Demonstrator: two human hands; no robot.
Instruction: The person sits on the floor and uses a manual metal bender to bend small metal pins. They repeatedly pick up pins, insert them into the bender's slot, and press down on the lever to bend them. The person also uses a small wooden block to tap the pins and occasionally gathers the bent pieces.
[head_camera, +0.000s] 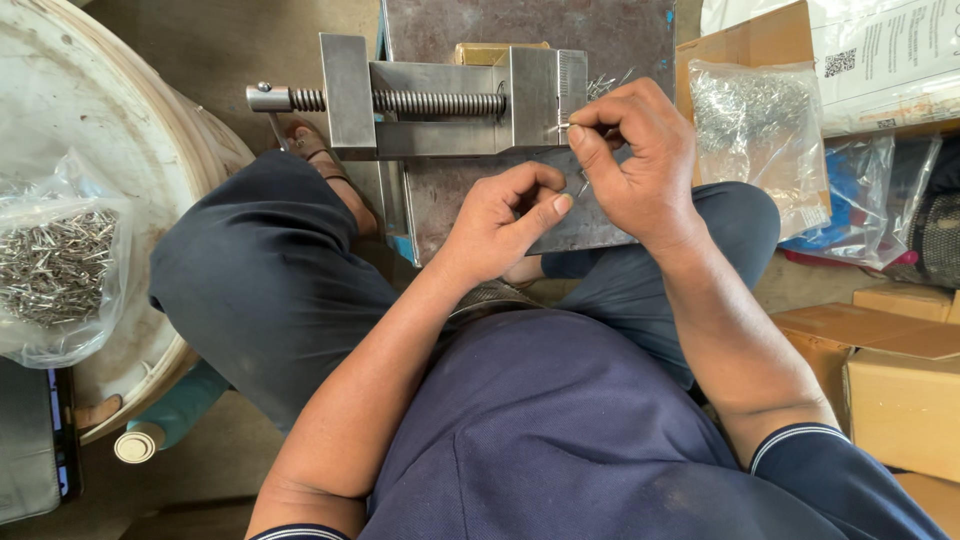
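Head view, looking down past my lap: seated on the floor with a steel plate (470, 205) across my knees and a small machine vise (440, 100) lying on it, screw handle out to the left. My right hand (640, 165) is pinched shut, thumb and forefinger gripping a small metal pin (562, 127) and holding its tip right at the gap of the vise jaws; a few more loose pins (605, 85) lie just beyond the jaw. My left hand (500, 220) is loosely curled, thumb against forefinger; it may hold another pin, but I cannot tell. The step in hand, as I read it, is seating the pin between the jaws. The next move would call for a steady, square placement, then a hand free for the handle (272, 100) on the far left. Stock nearby: a clear bag of pins (60, 265) on the white drum at left, another bag (755, 125) against the cardboard boxes (890, 385) at right.
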